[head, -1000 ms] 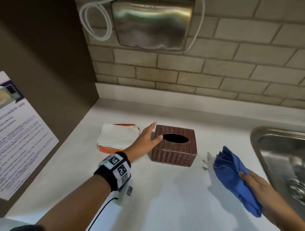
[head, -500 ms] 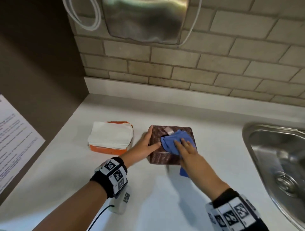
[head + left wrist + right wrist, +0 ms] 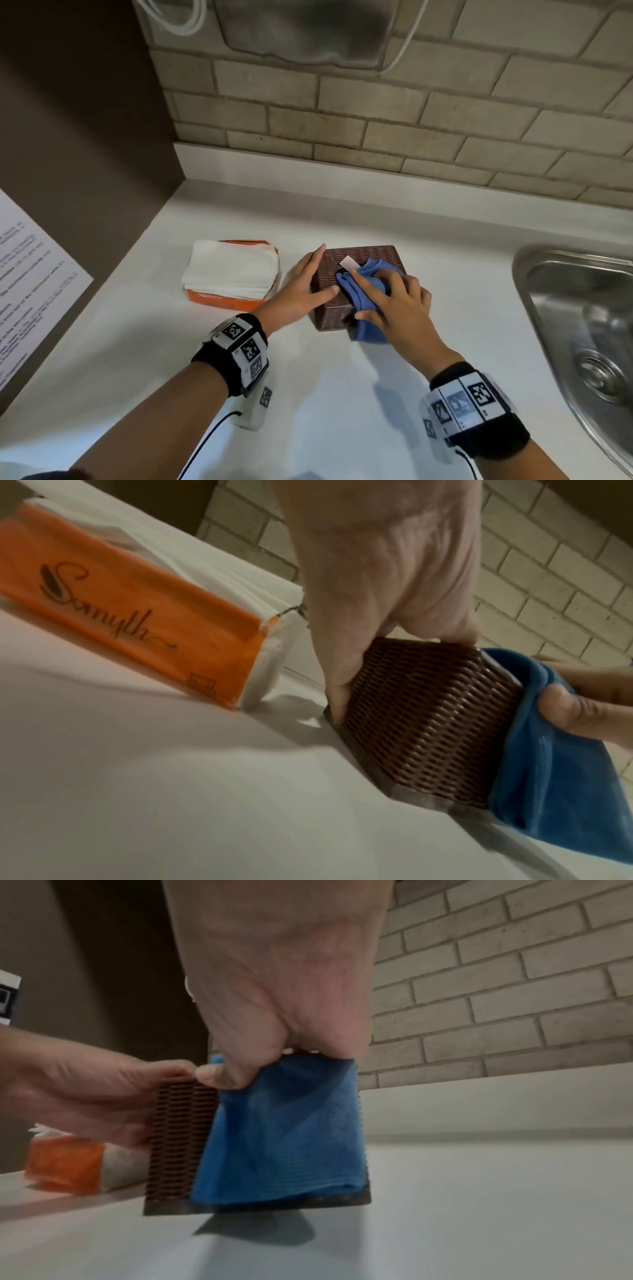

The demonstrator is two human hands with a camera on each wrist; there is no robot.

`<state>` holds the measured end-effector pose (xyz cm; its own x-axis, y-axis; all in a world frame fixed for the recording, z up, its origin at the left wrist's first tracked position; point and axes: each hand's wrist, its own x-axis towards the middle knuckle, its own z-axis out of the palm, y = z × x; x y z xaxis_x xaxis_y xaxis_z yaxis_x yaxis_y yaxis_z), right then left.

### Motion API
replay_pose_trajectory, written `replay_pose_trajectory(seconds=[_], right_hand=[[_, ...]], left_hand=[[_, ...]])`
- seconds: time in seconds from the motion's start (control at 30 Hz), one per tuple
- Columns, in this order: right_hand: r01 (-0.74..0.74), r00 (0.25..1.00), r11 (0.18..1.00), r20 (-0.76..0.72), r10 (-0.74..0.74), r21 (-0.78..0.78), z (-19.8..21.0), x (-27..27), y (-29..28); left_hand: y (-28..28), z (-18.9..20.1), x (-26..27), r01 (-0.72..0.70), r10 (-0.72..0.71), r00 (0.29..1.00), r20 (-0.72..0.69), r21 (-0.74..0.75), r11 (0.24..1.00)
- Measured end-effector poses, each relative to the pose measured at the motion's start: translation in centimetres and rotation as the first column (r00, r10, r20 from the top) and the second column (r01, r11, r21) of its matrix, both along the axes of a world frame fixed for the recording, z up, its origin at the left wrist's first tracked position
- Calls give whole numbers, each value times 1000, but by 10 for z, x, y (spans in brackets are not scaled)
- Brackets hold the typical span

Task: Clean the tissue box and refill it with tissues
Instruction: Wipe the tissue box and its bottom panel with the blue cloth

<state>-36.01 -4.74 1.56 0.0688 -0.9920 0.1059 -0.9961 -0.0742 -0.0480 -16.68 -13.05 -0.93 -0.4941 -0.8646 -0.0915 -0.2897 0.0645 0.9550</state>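
head view: blue cloth atop tissue box

Backed by a wall of pale beige brick tiles above a plain white upstand, with a brushed-metal wall unit mounted high and a white cable looped at its left. Closed in on the left by a dark brown panel bearing a printed paper notice. Spread below with a smooth white countertop, softly lit and faintly shadowed, and set at the right with a stainless steel sink.
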Motion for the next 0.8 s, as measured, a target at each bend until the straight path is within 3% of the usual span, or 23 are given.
replay_pose_trajectory(seconds=[0.17,0.3,0.4,0.57,0.7,0.8], right_hand=[[1,997,1000,71,-1,-8,-3,13,3],[-111,990,993,82,114,-33,-13,-7,9],[-16,978,999,205,23,-38,-19,-25,10],[-197,977,977,61,202,-83,-19,1,3],[-38,986,997,162,49,-73,-14,-11,0],[-107,991,991,77,114,-83,-16,13,2]], left_hand=[[0,-2,0,2,-1,1000,-27,15,1000],[-2,-3,2,33,-32,999,-28,33,999],[-2,-1,2,42,-41,999,-18,50,998],[-2,-5,1,27,-26,999,-19,27,999],[0,-5,0,22,-21,999,-27,14,1000],[-1,-7,-1,7,-6,999,-34,28,1000]])
